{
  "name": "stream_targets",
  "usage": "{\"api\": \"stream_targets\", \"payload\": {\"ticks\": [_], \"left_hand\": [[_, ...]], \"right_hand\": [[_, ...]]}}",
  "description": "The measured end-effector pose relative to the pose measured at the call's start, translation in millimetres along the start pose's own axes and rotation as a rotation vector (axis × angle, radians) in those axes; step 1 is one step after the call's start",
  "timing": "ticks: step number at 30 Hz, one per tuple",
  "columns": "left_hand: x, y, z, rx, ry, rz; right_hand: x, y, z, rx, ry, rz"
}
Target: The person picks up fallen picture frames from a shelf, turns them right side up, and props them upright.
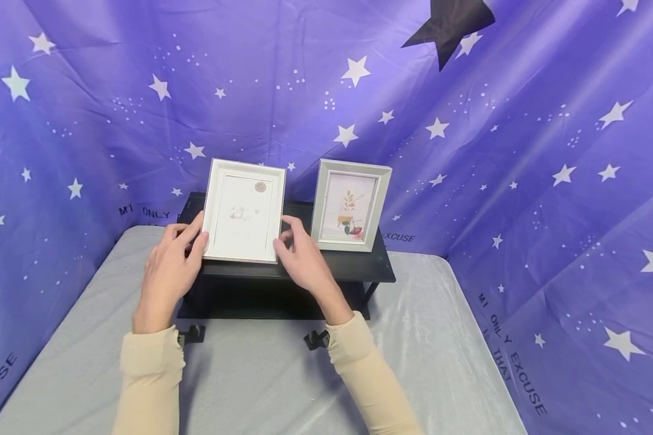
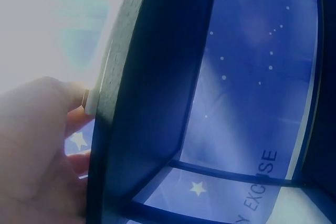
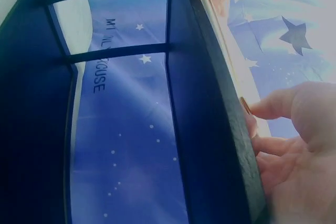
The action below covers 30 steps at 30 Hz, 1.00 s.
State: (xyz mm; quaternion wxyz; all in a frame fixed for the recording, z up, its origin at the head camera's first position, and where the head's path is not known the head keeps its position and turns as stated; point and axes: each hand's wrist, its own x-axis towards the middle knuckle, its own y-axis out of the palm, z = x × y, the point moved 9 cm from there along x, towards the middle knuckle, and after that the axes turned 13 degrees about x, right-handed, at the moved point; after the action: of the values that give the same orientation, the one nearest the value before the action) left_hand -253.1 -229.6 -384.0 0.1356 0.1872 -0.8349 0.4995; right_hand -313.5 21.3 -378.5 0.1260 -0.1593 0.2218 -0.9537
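A white picture frame (image 1: 243,211) with a pale print stands at the left of a black two-tier shelf's top board (image 1: 354,266), leaning slightly back. My left hand (image 1: 168,266) holds its lower left edge, thumb in front and fingers at the side. On the opposite edge, my right hand (image 1: 305,260) pinches the frame near its lower right corner. From the left wrist, the hand (image 2: 37,145) shows beside the shelf board (image 2: 157,77), with its thumb at the frame. The right wrist view has the other hand (image 3: 299,145) with its thumb against the frame's edge.
A second, grey-green picture frame (image 1: 352,205) with a plant print stands to the right on the same shelf. The shelf sits on a table with a light grey cloth (image 1: 424,338). Purple curtains with white stars (image 1: 299,84) hang behind and at both sides.
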Motion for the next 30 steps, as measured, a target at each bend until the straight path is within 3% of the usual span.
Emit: {"api": "stream_targets", "payload": {"ticks": [7,15,24,30], "left_hand": [[-3.5,-4.9,-5.0,-0.05,-0.017,-0.117],[-2.1,-5.6,-8.8,-0.067,-0.018,-0.182],[6.0,-0.5,-14.1,-0.166,-0.025,-0.098],[5.9,0.9,-11.7,-0.236,-0.002,-0.002]], "right_hand": [[-3.9,1.0,6.0,0.061,-0.063,-0.075],[-7.7,-0.3,7.8,0.057,-0.157,-0.132],[-11.7,-2.7,9.4,0.086,-0.2,-0.139],[-12.8,-1.9,10.0,0.094,-0.215,-0.135]]}}
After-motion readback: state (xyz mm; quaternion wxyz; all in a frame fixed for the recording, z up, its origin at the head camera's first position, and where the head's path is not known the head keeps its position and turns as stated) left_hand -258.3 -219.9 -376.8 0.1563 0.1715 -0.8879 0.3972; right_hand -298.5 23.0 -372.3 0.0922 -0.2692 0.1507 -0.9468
